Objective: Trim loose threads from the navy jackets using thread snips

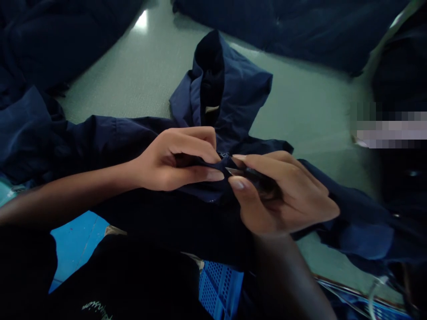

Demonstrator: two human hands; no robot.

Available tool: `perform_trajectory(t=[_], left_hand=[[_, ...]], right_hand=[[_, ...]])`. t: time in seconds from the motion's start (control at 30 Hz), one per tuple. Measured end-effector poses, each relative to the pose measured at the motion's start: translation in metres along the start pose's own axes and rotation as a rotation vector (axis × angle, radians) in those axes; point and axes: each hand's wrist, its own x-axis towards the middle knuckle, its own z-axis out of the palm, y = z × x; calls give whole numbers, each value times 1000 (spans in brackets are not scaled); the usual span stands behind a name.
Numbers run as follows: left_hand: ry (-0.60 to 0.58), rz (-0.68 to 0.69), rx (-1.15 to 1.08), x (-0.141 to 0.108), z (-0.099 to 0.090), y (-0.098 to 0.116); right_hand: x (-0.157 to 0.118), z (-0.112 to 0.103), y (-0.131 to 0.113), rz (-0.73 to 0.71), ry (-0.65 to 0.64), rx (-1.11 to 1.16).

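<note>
A navy hooded jacket (240, 89) lies spread over the table, its hood pointing away from me and its sleeves out to both sides. My left hand (180, 158) is closed, pinching a fold of the jacket between thumb and fingers just below the hood. Close beside it, my right hand (283, 191) is closed around thread snips (234, 171). Only their pointed metal tip and a dark part show; the rest is hidden in the palm. That tip points left at the pinched fabric, but I cannot tell whether it touches.
Dark garments (283, 22) lie along the far side of the pale green table (110, 80), with more dark cloth (43, 40) at far left. Below the table edge is a blue plastic crate (220, 289). A blurred-out patch (393, 129) is at right.
</note>
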Motion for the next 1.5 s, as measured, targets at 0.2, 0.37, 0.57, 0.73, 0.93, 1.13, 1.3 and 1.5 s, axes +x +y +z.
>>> perform_trajectory(t=[0.2,0.37,0.57,0.73,0.93,1.13,1.3,1.5], left_hand=[[43,118,173,-3,2,-7],[53,134,239,-3,2,-7],[50,144,270,-4,2,-7],[35,165,267,-4,1,-8],[34,166,245,-3,1,-8],[23,172,208,-3,0,-9],[26,154,192,-3,0,-9],[25,131,161,-3,-1,-10]], right_hand=[[1,3,2,-86,49,-28],[2,4,3,-166,46,-45],[2,2,3,-204,43,-35],[1,1,3,-182,29,-37],[2,1,2,-162,27,-37],[3,2,4,-200,35,-51],[3,2,6,-227,49,-96],[3,1,2,-194,19,-76]])
